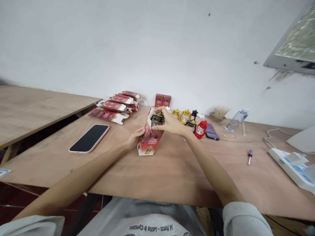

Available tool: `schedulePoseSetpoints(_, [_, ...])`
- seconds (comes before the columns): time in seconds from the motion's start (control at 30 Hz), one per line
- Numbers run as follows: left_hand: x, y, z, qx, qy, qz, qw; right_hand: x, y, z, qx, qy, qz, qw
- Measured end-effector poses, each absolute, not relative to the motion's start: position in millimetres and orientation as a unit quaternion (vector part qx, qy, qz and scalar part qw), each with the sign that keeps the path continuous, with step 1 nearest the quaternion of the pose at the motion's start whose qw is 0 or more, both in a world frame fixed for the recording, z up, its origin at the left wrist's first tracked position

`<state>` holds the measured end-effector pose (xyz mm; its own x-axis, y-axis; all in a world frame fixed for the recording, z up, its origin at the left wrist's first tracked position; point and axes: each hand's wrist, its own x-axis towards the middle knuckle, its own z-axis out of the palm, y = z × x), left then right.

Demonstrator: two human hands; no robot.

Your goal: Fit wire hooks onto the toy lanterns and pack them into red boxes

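A red printed carton (149, 141) stands tilted on the table at the middle, its top flaps up. My left hand (136, 137) grips its left side, fingers pressed to the cardboard. In the carton's mouth sits a small black lantern (157, 118) with a gold top. My right hand (170, 123) closes over the lantern from the right, thumb low and fingers at its top; part of the lantern is hidden by the hand and the flaps. Beyond my right wrist stand gold lanterns (185, 116), a black lantern (194, 114) and a red lantern (201, 129).
Flattened red cartons (118, 104) are piled at the back left, and two closed red boxes (162, 100) stand by the wall. A phone (90, 139) lies left. To the right are a second phone (212, 131), a water bottle (236, 120), a screwdriver (250, 156) and a power strip (292, 167).
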<state>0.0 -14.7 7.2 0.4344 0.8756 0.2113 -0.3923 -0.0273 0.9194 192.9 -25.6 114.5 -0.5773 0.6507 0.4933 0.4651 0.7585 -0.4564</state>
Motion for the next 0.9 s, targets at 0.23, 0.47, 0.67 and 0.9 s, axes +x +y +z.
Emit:
schedulePoseSetpoints(0.23, [7.4,-26.9,4.1,0.638,0.245,0.551,0.480,191.6,-23.0,120.9,-0.314,-0.910,0.095,0.255])
schedulePoseSetpoints(0.47, [12.7,-47.5,0.0,0.805,0.271,0.496,0.181,179.7,-30.7,131.2,-0.313,-0.934,0.054,0.162])
schedulePoseSetpoints(0.67, [10.3,-40.4,-5.6,0.816,0.265,0.487,0.161,180.2,-36.6,133.1,-0.303,-0.941,0.064,0.140])
schedulePoseSetpoints(0.9, [8.9,-35.9,-7.2,0.790,0.261,0.508,0.224,192.9,-41.1,135.1,-0.261,-0.950,0.109,0.133])
